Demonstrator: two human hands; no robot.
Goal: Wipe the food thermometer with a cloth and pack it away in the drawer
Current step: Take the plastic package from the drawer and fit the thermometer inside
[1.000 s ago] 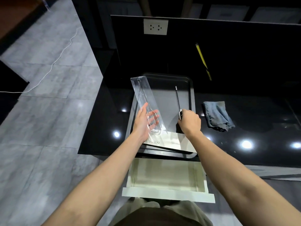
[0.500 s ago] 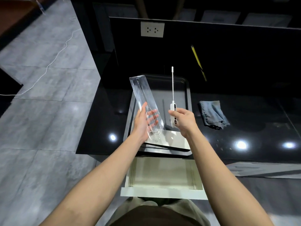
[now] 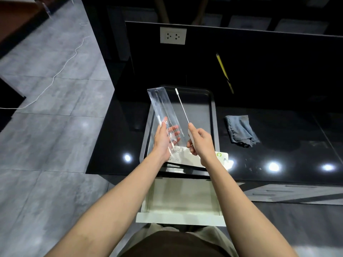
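My right hand (image 3: pixel 201 140) grips the white food thermometer (image 3: pixel 182 108) by its body, its thin probe pointing up and away, tilted left. My left hand (image 3: pixel 165 140) holds a clear plastic packaging tray (image 3: pixel 163 110) by its near end, tilted up, just left of the probe. Both are held above a dark baking tray (image 3: pixel 211 112) on the black countertop. A folded grey-blue cloth (image 3: pixel 240 130) lies on the counter to the right. The cream drawer (image 3: pixel 182 218) stands pulled out below the counter edge, in front of me.
A white card sleeve (image 3: pixel 220 157) lies on the baking tray's near edge. A yellow pencil-like stick (image 3: pixel 223 71) leans against the black back panel, which carries a white socket (image 3: pixel 173 36). Grey tiled floor with a white cable (image 3: pixel 55 76) lies to the left.
My right hand picked the thermometer up off the baking tray, raised it probe-up, then tilted it left towards the clear tray. My left hand kept holding the tray.
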